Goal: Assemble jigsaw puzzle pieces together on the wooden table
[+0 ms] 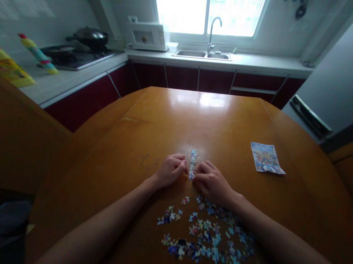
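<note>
A narrow strip of joined jigsaw puzzle pieces (192, 165) lies on the wooden table, its long side pointing away from me. My left hand (172, 169) rests just left of it, fingers curled closed with the tips near the strip's edge. Close against the right side is my right hand (213, 181), its fingers also bent and pressed together. Whatever either hand may pinch is hidden by the fingers. Nearer to me, loose puzzle pieces (210, 235) are spread out, some partly under my right forearm. One single puzzle piece (185, 200) sits just below the strip.
A printed picture sheet (266, 158) lies on the right of the round-ended table (151, 123). Beyond are a counter with a sink (202, 55), a microwave (147, 36), a stove with a wok (91, 37), and yellow bottles (4, 64) at left. A fridge (351, 66) stands right.
</note>
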`<control>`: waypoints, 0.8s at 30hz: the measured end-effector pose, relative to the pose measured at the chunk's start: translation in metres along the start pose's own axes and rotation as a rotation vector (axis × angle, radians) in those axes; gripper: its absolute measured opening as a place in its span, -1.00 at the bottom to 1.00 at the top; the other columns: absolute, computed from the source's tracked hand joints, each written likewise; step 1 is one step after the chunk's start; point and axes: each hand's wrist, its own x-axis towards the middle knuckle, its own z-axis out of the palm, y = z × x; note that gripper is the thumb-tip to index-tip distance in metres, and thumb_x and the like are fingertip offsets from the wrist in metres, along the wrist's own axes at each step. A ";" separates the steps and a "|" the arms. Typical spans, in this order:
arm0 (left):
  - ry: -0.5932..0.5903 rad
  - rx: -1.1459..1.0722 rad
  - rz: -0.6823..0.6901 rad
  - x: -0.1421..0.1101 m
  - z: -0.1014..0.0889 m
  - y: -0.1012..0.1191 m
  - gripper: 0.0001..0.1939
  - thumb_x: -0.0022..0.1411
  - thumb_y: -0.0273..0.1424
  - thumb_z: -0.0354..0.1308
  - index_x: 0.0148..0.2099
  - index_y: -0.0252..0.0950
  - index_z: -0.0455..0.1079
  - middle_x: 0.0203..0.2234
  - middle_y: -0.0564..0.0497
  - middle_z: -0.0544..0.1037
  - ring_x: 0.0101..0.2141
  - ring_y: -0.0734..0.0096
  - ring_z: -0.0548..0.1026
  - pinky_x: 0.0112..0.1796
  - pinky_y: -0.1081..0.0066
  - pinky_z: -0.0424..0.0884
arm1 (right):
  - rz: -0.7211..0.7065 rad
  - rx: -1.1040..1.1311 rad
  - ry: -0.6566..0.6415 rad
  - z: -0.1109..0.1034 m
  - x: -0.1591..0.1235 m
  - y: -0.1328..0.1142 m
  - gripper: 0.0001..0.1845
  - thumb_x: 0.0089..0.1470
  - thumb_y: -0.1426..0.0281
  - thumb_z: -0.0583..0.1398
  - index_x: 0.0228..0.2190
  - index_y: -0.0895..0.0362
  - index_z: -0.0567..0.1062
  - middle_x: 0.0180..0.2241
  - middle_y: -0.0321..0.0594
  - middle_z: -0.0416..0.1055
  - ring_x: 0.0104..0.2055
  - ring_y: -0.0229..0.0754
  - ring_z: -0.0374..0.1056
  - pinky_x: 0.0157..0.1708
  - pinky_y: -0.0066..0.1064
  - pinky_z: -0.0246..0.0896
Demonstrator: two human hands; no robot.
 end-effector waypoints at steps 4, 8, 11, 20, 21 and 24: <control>0.004 -0.004 -0.008 0.000 0.000 0.000 -0.52 0.35 -0.43 -0.07 -0.56 -0.31 0.51 -0.60 0.04 0.34 -0.49 0.49 0.33 -0.39 0.44 0.24 | 0.012 0.001 0.002 -0.001 0.001 -0.001 -0.78 0.16 0.54 0.13 -0.41 0.07 0.54 -0.32 -0.18 0.31 -0.18 -0.09 0.20 -0.16 -0.29 0.17; 0.008 0.007 -0.004 0.000 0.000 -0.001 -0.52 0.35 -0.43 -0.07 -0.56 -0.31 0.52 -0.60 0.05 0.32 -0.49 0.49 0.33 -0.39 0.43 0.22 | 0.010 -0.012 0.000 -0.001 0.002 -0.002 -0.78 0.18 0.54 0.12 -0.39 0.08 0.55 -0.31 -0.17 0.32 -0.17 -0.09 0.20 -0.15 -0.28 0.18; 0.016 0.006 0.004 0.000 0.000 -0.001 -0.51 0.35 -0.43 -0.07 -0.56 -0.31 0.51 -0.60 0.05 0.32 -0.49 0.50 0.33 -0.40 0.44 0.22 | -0.001 -0.023 -0.002 -0.002 0.002 -0.003 -0.76 0.17 0.56 0.11 -0.37 0.08 0.55 -0.30 -0.17 0.32 -0.16 -0.10 0.20 -0.14 -0.28 0.19; -0.098 -0.027 0.080 0.000 0.000 0.000 -0.55 0.33 -0.45 -0.04 -0.56 -0.33 0.50 -0.59 0.04 0.35 -0.51 0.52 0.34 -0.42 0.47 0.22 | 0.204 -0.031 0.335 -0.001 0.000 0.013 -0.75 0.05 0.61 0.14 -0.43 0.11 0.59 -0.34 -0.15 0.33 -0.17 -0.06 0.23 -0.18 -0.22 0.22; -0.130 -0.031 0.097 0.000 0.000 0.000 -0.55 0.34 -0.44 -0.04 -0.56 -0.33 0.49 -0.58 0.04 0.37 -0.50 0.52 0.34 -0.42 0.47 0.22 | 0.238 -0.029 0.362 -0.001 0.000 0.016 -0.76 0.05 0.60 0.15 -0.44 0.11 0.59 -0.35 -0.15 0.33 -0.18 -0.06 0.24 -0.18 -0.21 0.22; -0.199 -0.026 0.114 0.001 0.001 0.001 -0.55 0.36 -0.45 -0.05 -0.53 -0.32 0.51 -0.55 0.02 0.43 -0.47 0.51 0.38 -0.37 0.47 0.26 | 0.325 -0.022 0.432 -0.002 0.001 0.027 -0.78 0.04 0.58 0.17 -0.46 0.10 0.59 -0.37 -0.17 0.33 -0.21 -0.07 0.25 -0.19 -0.20 0.21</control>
